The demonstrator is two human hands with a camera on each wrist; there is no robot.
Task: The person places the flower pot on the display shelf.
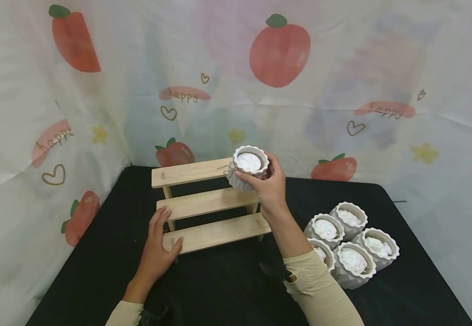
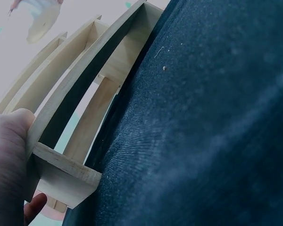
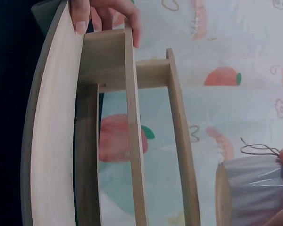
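Note:
A three-step wooden stand (image 1: 207,203) stands on the black table, its steps rising toward the back. My left hand (image 1: 156,244) holds the stand's left end, thumb on the lowest step and fingers at the middle one; in the left wrist view the thumb (image 2: 14,122) lies against the front board. My right hand (image 1: 272,185) grips a white flowerpot (image 1: 249,164) with a scalloped rim, white filling and a twine bow. This pot is near the right end of the top step; the right wrist view shows its base (image 3: 222,197) apart from the boards.
Several matching flowerpots (image 1: 352,260) stand grouped on the right side of the black table (image 1: 228,290). A pale curtain (image 1: 236,54) printed with fruit and hearts hangs close behind the table and along its left side.

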